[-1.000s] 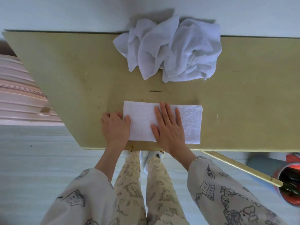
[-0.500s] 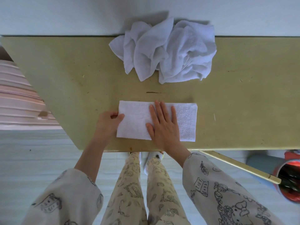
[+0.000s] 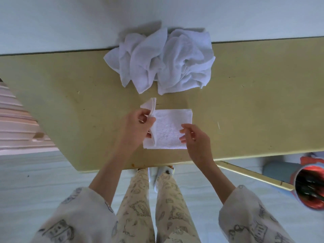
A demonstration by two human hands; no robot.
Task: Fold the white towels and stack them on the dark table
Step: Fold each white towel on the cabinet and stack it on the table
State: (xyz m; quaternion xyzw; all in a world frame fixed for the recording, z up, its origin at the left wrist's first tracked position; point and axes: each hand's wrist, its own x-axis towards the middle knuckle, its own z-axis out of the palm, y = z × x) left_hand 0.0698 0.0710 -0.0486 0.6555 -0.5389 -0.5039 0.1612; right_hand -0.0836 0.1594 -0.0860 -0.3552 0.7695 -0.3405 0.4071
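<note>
A small white towel lay near the front edge of the table. It was partly folded. The left hand pinched the towel's left end between thumb and fingers and held it up off the table. One corner of that end stuck up above the hand. The rest of the towel lay flat.

The right hand was just over the towel's right edge. Its fingers were loosely bent and held nothing. I could not tell if they touched the towel.

A pile of crumpled white towels sat at the back of the table, against the wall. It was apart from the small towel.

Below the table were two legs in patterned pants. A red bin stood at the far right on the floor.
</note>
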